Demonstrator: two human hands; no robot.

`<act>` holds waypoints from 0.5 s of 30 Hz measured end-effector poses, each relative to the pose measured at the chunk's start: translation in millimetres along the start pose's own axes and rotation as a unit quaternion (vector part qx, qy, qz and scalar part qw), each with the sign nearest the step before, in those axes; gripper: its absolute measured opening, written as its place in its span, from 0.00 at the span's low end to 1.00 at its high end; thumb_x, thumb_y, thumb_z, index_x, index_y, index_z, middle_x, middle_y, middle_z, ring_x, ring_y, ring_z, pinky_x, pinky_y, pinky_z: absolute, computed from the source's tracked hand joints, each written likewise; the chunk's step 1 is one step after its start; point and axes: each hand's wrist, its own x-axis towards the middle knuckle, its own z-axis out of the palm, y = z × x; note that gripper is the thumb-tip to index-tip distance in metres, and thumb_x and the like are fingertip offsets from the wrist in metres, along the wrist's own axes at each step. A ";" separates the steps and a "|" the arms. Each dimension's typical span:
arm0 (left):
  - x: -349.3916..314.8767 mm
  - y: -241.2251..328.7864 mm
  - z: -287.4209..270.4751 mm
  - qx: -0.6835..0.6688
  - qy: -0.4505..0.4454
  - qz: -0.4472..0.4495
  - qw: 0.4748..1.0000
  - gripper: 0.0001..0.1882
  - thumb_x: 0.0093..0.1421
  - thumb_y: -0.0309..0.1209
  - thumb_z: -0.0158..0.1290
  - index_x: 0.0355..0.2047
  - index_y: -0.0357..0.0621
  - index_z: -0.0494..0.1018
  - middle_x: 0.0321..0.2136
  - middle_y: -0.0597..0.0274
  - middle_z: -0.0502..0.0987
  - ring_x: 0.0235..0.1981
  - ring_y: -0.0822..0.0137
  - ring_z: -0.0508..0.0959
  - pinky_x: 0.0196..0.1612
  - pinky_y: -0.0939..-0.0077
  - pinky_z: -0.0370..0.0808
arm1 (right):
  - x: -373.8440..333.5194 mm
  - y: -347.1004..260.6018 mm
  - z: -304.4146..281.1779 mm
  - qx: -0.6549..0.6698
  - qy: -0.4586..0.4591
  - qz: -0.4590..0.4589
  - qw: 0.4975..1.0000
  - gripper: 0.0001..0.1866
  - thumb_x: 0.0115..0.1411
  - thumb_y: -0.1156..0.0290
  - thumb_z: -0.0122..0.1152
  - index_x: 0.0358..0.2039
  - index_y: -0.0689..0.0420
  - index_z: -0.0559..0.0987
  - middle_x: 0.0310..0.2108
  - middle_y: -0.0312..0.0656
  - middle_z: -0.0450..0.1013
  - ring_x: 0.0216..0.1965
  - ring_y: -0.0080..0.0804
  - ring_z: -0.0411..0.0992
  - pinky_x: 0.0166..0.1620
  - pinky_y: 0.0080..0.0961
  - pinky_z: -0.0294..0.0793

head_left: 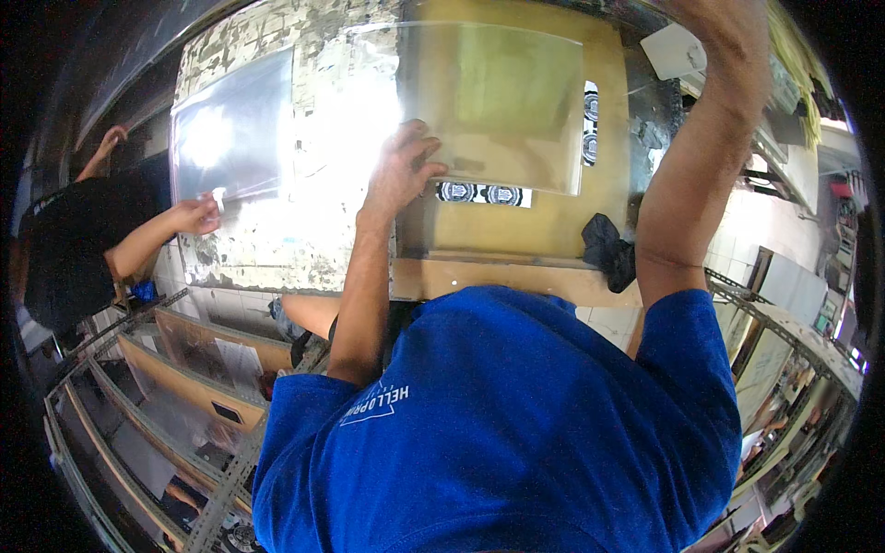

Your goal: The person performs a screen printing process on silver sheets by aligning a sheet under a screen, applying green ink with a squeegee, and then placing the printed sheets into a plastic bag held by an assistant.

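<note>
Our left hand (403, 170) lies with fingers (419, 147) spread and slightly curled, pressing the near edge of a clear plastic sheet (498, 101) on the yellow-brown board (516, 230). Our right hand (714, 18) reaches up past the sheet's far corner; we cannot tell its grip. A black cloth (608, 251) sits beside the board, and a co-worker's hand (196, 217) wipes another sheet (230, 134).

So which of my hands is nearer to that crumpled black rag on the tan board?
Left. Your left hand presses the clear plastic sheet, across the board from the crumpled black rag. Your right hand is raised out of view at the top edge; only its forearm passes above the rag.
</note>
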 end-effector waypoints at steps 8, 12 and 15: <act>22.8 -2.8 18.5 -0.037 -0.064 0.003 0.997 0.23 0.40 0.39 0.73 0.39 0.49 0.85 0.50 0.59 0.77 0.50 0.55 0.75 0.53 0.61 0.72 | 2.9 20.2 -1.7 0.067 -0.021 0.077 0.995 0.20 0.52 0.55 0.74 0.30 0.63 0.85 0.22 0.47 0.79 0.24 0.34 0.76 0.31 0.31 0.74; 51.9 7.8 26.1 0.016 -0.022 0.072 0.997 0.20 0.39 0.39 0.73 0.35 0.49 0.86 0.50 0.60 0.77 0.52 0.56 0.73 0.54 0.60 0.70 | 4.4 19.6 -2.6 0.047 -0.018 0.075 0.996 0.21 0.52 0.54 0.73 0.27 0.64 0.84 0.20 0.48 0.77 0.22 0.35 0.75 0.30 0.31 0.73; 56.9 -12.9 40.2 -0.039 -0.053 0.066 0.996 0.21 0.36 0.39 0.74 0.34 0.52 0.86 0.49 0.62 0.76 0.54 0.57 0.71 0.56 0.58 0.66 | 6.1 26.2 -2.5 0.014 -0.029 0.054 0.998 0.21 0.52 0.55 0.71 0.25 0.64 0.84 0.19 0.48 0.76 0.21 0.35 0.74 0.29 0.31 0.72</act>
